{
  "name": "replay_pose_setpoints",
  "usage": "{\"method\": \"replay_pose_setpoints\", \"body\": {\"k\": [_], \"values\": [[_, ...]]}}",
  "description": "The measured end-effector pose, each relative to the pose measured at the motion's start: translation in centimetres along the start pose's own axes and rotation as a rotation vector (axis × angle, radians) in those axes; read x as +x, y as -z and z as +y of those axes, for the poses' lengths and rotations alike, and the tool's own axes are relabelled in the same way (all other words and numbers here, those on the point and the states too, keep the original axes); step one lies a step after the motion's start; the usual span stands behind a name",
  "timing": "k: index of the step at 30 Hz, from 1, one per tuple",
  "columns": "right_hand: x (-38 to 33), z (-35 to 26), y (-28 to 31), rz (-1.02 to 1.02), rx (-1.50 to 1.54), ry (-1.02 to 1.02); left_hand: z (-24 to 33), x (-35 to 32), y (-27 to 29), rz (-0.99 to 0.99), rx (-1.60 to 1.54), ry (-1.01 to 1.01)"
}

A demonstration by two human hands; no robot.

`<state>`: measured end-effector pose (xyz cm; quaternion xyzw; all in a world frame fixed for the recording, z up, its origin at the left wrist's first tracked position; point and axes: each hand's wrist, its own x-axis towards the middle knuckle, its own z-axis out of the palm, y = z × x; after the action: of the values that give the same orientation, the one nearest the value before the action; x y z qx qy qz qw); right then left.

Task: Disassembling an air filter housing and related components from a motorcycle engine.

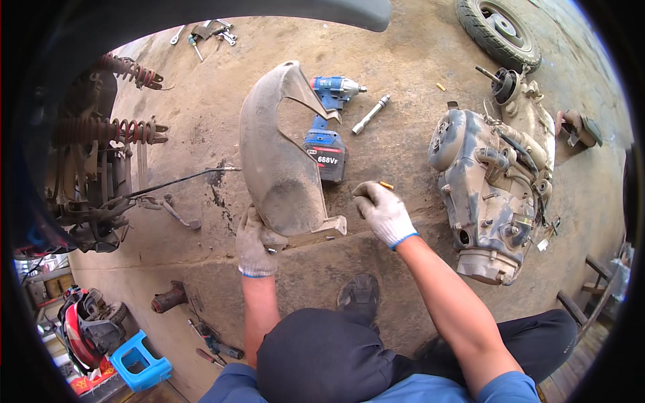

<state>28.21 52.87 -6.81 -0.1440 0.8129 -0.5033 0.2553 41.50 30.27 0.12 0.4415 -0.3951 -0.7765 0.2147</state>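
A dusty grey curved mudguard with a large cut-out stands tilted in front of me. My left hand, in a white knitted glove, grips its lower left end, with part of the fingers hidden behind it. A small bolt-like metal piece shows at that hand. To the right of the mudguard, my gloved right hand is closed, with fingers curled together; what is in them is hidden. A small orange-yellow cylinder shows at its far edge, and I cannot tell whether it is held. A blue cordless impact wrench lies partly behind the mudguard.
A long socket lies beyond the wrench. A dirty scooter engine lies at right, with a wheel behind it. Red shock springs and a vehicle frame stand at left. A blue stool is at near left; hand tools lie far left.
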Motion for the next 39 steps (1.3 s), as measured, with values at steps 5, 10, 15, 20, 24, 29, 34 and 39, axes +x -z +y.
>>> {"method": "replay_pose_setpoints", "body": {"k": [5, 10, 15, 20, 24, 29, 34, 39], "values": [[-3.3, -11.1, 8.6, -0.107, 0.654, -0.191, -0.1, 2.3, 1.7, -0.184, -0.022, 0.061], [-4.9, -11.8, 8.6, -0.193, 0.677, -0.201, -1.4, 2.5, -1.0, -0.12, -0.146, 0.126], [-5.8, -11.0, 6.7, -0.097, 0.748, -0.213, -2.0, 3.1, 1.4, -0.34, -0.165, 0.086], [-5.1, -11.3, 7.4, -0.143, 0.689, -0.257, -1.4, 2.2, -0.1, -0.228, -0.134, 0.042], [-4.9, -11.1, 7.4, -0.111, 0.689, -0.28, -1.4, 1.0, -1.9, -0.117, -0.122, 0.045], [-5.3, -11.0, 8.6, -0.138, 0.557, -0.29, -1.9, 1.0, -0.9, -0.565, -0.243, 0.081], [-7.6, -9.4, 10.5, -0.214, 0.738, -0.357, -5.4, 1.4, -2.5, -0.389, 0.054, -0.015], [-9.7, -11.7, 16.7, -0.372, 0.802, -0.31, -5.4, -5.6, -8.9, -0.347, 0.006, 0.268]]}}
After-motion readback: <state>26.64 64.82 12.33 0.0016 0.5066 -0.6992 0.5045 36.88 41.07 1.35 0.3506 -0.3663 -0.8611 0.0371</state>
